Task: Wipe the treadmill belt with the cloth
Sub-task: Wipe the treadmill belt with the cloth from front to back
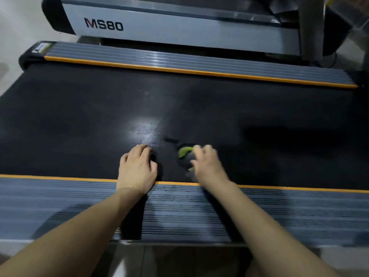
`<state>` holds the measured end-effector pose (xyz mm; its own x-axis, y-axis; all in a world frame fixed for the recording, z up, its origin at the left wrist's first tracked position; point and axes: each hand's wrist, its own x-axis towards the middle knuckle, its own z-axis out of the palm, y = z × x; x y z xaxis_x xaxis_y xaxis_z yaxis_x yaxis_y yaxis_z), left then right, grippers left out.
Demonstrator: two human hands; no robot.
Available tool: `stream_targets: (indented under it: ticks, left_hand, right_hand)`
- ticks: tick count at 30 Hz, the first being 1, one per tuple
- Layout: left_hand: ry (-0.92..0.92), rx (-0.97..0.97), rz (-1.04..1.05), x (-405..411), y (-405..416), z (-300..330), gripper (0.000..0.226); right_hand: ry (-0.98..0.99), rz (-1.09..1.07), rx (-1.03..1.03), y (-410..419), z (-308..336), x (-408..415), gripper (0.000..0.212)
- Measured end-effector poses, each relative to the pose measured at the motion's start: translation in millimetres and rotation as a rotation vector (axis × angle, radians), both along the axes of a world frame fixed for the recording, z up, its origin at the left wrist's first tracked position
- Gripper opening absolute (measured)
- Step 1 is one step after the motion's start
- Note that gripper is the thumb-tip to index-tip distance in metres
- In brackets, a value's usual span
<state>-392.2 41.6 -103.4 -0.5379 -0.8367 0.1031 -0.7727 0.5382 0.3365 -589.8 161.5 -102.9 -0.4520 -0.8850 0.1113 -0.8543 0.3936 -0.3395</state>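
Note:
The black treadmill belt (79, 120) runs across the middle of the view, with a shiny patch near its centre. My left hand (136, 168) rests flat on the belt close to the near edge, fingers spread forward. My right hand (207, 164) is blurred and grips a bunched green and grey cloth (184, 152) against the belt, just right of the left hand. Most of the cloth is hidden under the fingers.
Grey ribbed side rails with orange strips border the belt, one near me (60, 196) and one on the far side (199, 64). Beyond stands a second machine marked MS80 (103, 25). A dark upright post (311, 27) rises at the far right.

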Motion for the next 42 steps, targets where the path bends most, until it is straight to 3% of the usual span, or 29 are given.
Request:
stream_targets:
  ticks: [4,7,9,14,17,21,23,27,30,36,42]
  left_hand:
    - [0.0,-0.001,-0.023,0.1,-1.5,-1.4,0.04]
    - [0.064,0.053,0.012,3.4,-3.7,-0.7,0.036]
    - [0.093,0.06,0.074,14.6,-10.6,2.5,0.037]
    - [-0.04,-0.028,0.077,71.2,-49.3,7.9,0.038]
    - [-0.091,-0.029,0.052,92.6,-66.3,7.8,0.04]
    - [-0.153,-0.037,-0.035,102.5,-80.3,8.8,0.041]
    - [-0.16,-0.012,-0.054,105.2,-86.8,8.7,0.037]
    - [-0.181,-0.016,-0.068,117.6,-95.1,6.3,0.039]
    - [-0.172,0.013,-0.056,129.0,-98.1,2.6,0.038]
    - [-0.019,0.026,-0.071,135.2,-97.5,4.0,0.035]
    - [-0.033,0.039,-0.111,134.6,-99.6,0.0,0.044]
  right_hand:
    - [-0.03,-0.247,-0.057,12.0,-4.0,-22.9,0.025]
    - [-0.081,-0.198,-0.082,-19.9,-7.6,30.1,0.025]
    - [-0.12,-0.052,-0.096,-52.7,-8.7,77.2,0.025]
    - [-0.107,0.186,-0.078,-84.7,-2.5,102.8,0.02]
    - [-0.001,0.073,-0.104,-78.4,-4.7,64.3,0.019]
    - [-0.097,-0.22,-0.084,-91.2,-6.6,47.3,0.022]
    - [-0.13,-0.18,-0.106,-105.0,-6.1,81.5,0.024]
    - [-0.167,0.116,-0.1,-122.5,-5.1,165.4,0.025]
    - [-0.205,0.057,-0.119,-116.8,-7.1,168.5,0.021]
    - [-0.096,-0.199,-0.198,-107.0,-7.4,162.3,0.016]
    - [-0.063,-0.125,-0.09,-114.7,-1.4,149.6,0.022]
